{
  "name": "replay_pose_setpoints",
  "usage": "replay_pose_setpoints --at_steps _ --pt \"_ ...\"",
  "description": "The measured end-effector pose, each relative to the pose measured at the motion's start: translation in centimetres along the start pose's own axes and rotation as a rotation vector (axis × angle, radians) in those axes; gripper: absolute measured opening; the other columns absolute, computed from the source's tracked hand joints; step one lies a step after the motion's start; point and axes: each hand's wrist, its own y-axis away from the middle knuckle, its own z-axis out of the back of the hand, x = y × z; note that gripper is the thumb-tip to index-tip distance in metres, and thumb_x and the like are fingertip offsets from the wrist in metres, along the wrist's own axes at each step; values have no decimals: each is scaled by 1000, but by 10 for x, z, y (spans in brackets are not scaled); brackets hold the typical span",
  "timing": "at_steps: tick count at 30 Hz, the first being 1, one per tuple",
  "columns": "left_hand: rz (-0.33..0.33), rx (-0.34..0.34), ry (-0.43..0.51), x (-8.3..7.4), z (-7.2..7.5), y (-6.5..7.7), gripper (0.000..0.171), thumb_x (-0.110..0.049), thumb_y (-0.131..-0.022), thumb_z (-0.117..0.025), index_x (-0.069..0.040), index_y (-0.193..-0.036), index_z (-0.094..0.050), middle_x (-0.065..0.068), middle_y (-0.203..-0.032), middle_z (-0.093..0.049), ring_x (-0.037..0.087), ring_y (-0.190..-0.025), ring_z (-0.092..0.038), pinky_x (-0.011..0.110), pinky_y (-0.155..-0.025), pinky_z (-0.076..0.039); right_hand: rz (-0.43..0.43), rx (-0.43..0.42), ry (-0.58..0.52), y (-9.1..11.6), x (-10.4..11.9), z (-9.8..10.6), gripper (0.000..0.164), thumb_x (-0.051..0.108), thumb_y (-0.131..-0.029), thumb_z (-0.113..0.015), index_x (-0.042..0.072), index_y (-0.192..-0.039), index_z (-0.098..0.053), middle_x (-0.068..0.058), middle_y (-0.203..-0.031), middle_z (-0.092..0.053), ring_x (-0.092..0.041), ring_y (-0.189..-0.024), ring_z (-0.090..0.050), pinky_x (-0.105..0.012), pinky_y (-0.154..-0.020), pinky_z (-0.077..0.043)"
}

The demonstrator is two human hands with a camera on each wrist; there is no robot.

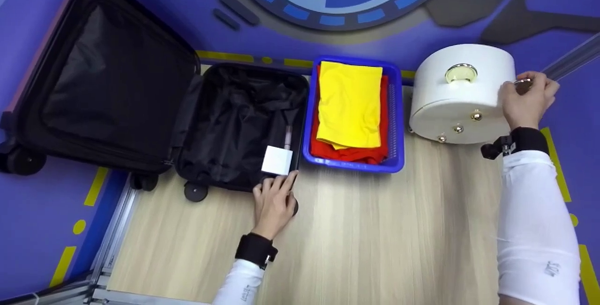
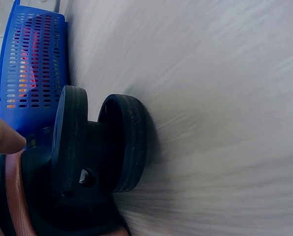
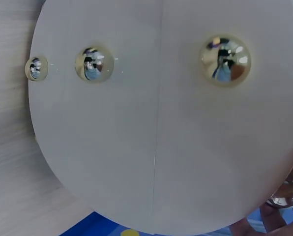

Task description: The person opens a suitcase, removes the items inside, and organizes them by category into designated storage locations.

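Observation:
My left hand [image 1: 275, 202] rests its fingertips on the front rim of an open black suitcase [image 1: 225, 127], close to a small white square box [image 1: 277, 160] inside it. Beside that box lies a slim tube [image 1: 288, 136]. In the left wrist view, a fingertip [image 2: 6, 136] lies by the suitcase edge, near a caster wheel [image 2: 122, 142]. At the right, my right hand [image 1: 527, 99] grips a shiny round metal piece [image 1: 523, 85] beside a white rounded drawer box [image 1: 464, 85] with gold knobs. Fingers hide part of the metal piece.
Between the suitcase and the white box stands a blue basket [image 1: 400, 108] holding folded yellow cloth [image 1: 350, 103] over red cloth [image 1: 349, 153]. The suitcase lid [image 1: 108, 80] leans open at the left. A patterned purple wall [image 1: 262, 38] borders the wooden tabletop [image 1: 375, 230].

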Motion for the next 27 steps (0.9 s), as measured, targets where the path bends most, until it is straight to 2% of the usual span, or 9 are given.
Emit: replay_pose_setpoints --at_steps 4,7,9,12,15,21,24,27 --pt "-7 6 -8 2 0 -3 65 -19 -88 -74 -31 -149 -56 -1 -122 -68 28 -105 -56 52 -93 -38 7 -31 28 5 -11 2 18 36 -95 -63 42 -103 -48 16 -122 -28 -12 -128 -36 -27 -107 -32" --pt "-17 5 3 2 -1 -5 63 -19 -89 -73 -30 -149 -56 -1 -121 -68 28 -106 -57 52 -93 -38 -2 -77 39 10 -19 6 23 39 -92 -67 39 -106 -49 19 -116 -36 -9 -118 -44 -27 -104 -36" --pt "-23 2 14 3 0 -7 63 -18 -89 -72 -30 -149 -57 0 -121 -68 29 -105 -57 53 -93 -38 -38 -100 30 14 -23 8 29 41 -90 -69 37 -111 -51 18 -119 -44 -11 -119 -46 -27 -105 -37" --pt "-28 1 26 5 0 -11 62 -19 -89 -72 -29 -149 -57 1 -121 -68 30 -106 -57 54 -94 -37 -77 -122 23 21 -26 9 40 44 -87 -71 30 -120 -52 10 -125 -55 -16 -125 -50 -27 -107 -39" --pt "-26 16 32 8 1 -15 63 -20 -89 -71 -29 -150 -56 2 -123 -67 31 -107 -56 54 -95 -37 -85 -107 72 28 -25 8 50 49 -87 -69 23 -125 -50 4 -129 -56 -22 -128 -50 -30 -108 -39" --pt "-11 41 46 15 1 -19 65 -20 -89 -72 -28 -152 -54 3 -125 -67 31 -109 -56 54 -96 -36 -61 -26 168 45 -22 7 64 55 -91 -63 12 -134 -43 -9 -135 -51 -32 -130 -48 -44 -110 -39" --pt "-3 46 47 17 2 -20 66 -20 -90 -72 -28 -152 -54 3 -126 -67 32 -109 -55 55 -97 -36 -57 -8 184 57 -24 10 66 56 -92 -63 8 -133 -43 -10 -132 -51 -35 -129 -49 -48 -109 -40" --pt "7 57 46 19 3 -23 65 -20 -90 -71 -28 -153 -53 4 -127 -66 32 -110 -55 55 -97 -35 -59 -9 192 74 -29 13 66 56 -92 -63 7 -130 -43 -5 -124 -52 -33 -124 -51 -47 -103 -42"
